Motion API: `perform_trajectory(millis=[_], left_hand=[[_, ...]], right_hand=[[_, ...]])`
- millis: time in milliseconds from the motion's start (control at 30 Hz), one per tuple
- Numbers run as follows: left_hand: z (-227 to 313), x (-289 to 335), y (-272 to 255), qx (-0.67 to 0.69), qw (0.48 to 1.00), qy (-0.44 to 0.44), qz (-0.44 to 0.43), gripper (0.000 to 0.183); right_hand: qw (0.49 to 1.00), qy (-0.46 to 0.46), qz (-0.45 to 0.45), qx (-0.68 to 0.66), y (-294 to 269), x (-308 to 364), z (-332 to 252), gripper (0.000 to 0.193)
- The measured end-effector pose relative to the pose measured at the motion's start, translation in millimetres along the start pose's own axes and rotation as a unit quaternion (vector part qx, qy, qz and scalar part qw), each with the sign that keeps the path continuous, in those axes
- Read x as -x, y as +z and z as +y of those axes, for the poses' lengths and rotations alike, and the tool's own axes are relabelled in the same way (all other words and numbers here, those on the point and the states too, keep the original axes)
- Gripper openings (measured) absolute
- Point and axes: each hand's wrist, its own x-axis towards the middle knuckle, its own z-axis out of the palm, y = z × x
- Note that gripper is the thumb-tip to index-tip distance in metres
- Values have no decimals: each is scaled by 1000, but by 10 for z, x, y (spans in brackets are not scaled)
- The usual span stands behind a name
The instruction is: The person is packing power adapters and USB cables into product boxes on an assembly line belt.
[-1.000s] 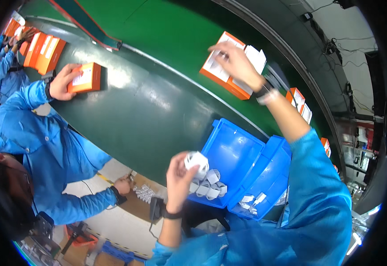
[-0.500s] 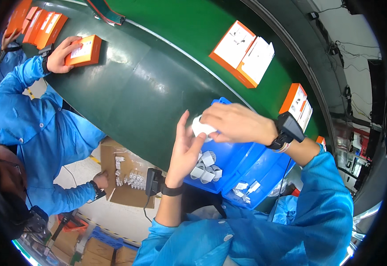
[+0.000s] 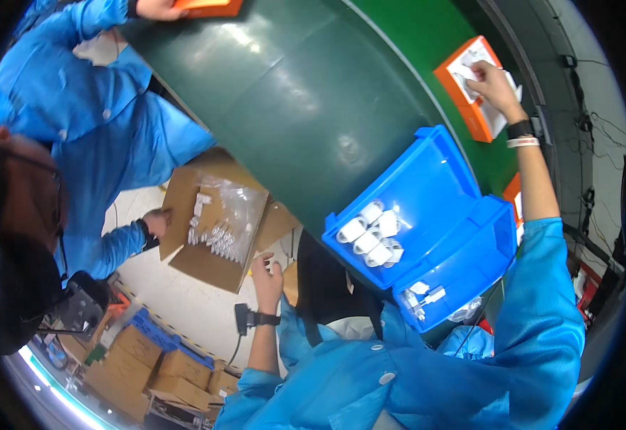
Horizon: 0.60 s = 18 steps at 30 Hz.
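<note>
My right hand [image 3: 493, 89] is stretched out to an open orange box [image 3: 458, 66] on the green conveyor belt at the upper right. Thumb and fingers pinch a small white piece [image 3: 465, 73] at the white inside of that box; its exact kind is partly hidden. My left hand [image 3: 267, 278] hangs low beside the cardboard carton [image 3: 205, 271], its fingers apart with nothing in them. Between my arms, a blue bin [image 3: 427, 168] holds several white rolled pieces [image 3: 371, 236]. A smaller blue bin [image 3: 481, 244] in front contains several white plug-like pieces [image 3: 424, 295].
A co-worker in a blue smock [image 3: 55, 93] stands at the left, one hand on an orange box [image 3: 212, 8] at the table's far end, the other at the carton. The dark green table [image 3: 270, 107] runs alongside the belt. Cardboard boxes [image 3: 123, 365] stand at the lower left.
My hands have parted: the right has moved out to the orange box with the white piece, the left has dropped toward the carton. The view has turned, shifting everything.
</note>
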Motion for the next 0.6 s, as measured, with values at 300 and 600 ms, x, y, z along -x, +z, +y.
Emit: perform_trajectory(millis=[300, 600], left_hand=[[-931, 160, 846, -21, 990, -56, -130, 33], [-2147, -175, 1415, -107, 994, 4, 0, 38]], right_hand=[[994, -12, -8, 107, 249, -124, 327, 32], [978, -179, 92, -55, -5, 1059, -739, 39]])
